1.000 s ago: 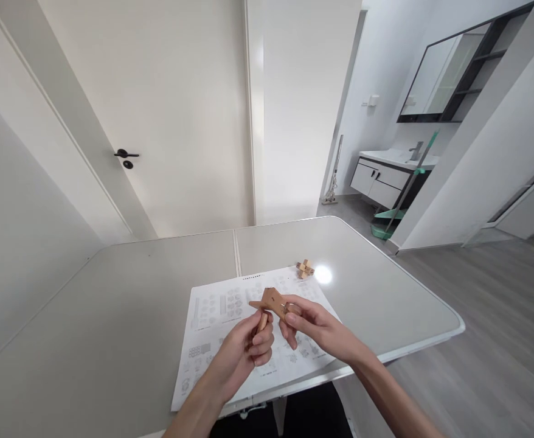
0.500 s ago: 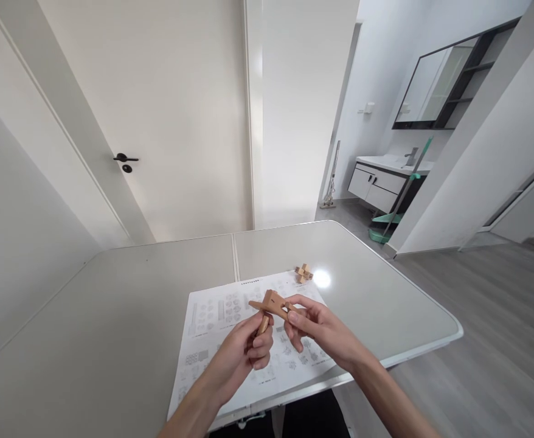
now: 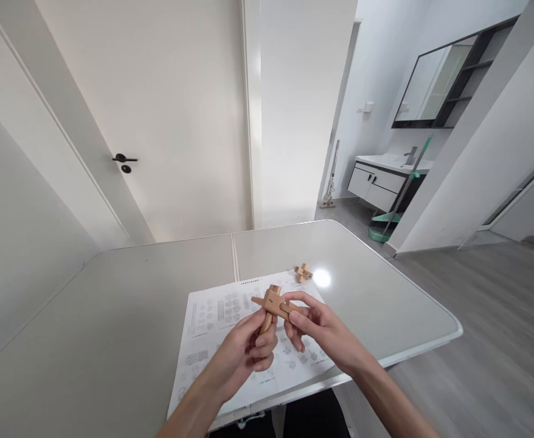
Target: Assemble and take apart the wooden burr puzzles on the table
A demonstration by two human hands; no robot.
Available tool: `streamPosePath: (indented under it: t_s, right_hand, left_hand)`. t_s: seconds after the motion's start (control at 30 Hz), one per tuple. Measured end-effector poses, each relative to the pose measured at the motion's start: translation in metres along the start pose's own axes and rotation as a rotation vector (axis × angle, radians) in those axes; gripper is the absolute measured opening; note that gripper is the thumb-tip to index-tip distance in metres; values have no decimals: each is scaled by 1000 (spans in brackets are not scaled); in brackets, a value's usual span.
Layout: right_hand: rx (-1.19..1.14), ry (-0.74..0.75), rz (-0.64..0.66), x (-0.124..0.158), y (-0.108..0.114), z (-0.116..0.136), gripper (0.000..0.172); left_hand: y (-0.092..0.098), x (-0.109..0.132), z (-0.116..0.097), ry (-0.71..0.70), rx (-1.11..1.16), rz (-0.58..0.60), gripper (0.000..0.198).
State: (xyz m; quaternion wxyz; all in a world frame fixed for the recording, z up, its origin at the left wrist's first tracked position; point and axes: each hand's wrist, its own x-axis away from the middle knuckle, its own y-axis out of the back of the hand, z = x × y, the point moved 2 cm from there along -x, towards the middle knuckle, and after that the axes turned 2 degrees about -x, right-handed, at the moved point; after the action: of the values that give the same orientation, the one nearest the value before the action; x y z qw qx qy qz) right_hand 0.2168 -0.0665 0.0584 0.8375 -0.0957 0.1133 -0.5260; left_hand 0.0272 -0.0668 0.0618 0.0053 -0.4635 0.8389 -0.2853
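Wooden pcs [image 3: 275, 303] partly behind both hands [image 3: 247, 347], sheet [image 3: 214, 322] txt illegible.

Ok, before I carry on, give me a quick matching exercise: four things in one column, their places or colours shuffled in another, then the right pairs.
Things
1. joined wooden pieces
2. wooden cross
3. printed sheet
4. dustpan

Places and colours
A. white, lying on the table, beneath the hands
B. green, on the floor
C. held between the left hand and right hand
D. at the sheet's far right corner

Right pairs: 1-C, 2-D, 3-A, 4-B
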Motion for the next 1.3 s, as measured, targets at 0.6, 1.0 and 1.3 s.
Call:
streamPosePath:
  t_s: [0.6,1.0,1.3]
  right_hand:
    - [-10,12,-79,2,-2,-22,37]
    - [54,-16,1,9,-4,-18,42]
    - [28,-60,91,11,3,-22,39]
  left_hand:
    - [-7,10,-3,106,-178,82,31]
    - [-2,6,1,141,-216,157,36]
    - [4,5,4,166,-203,190,39]
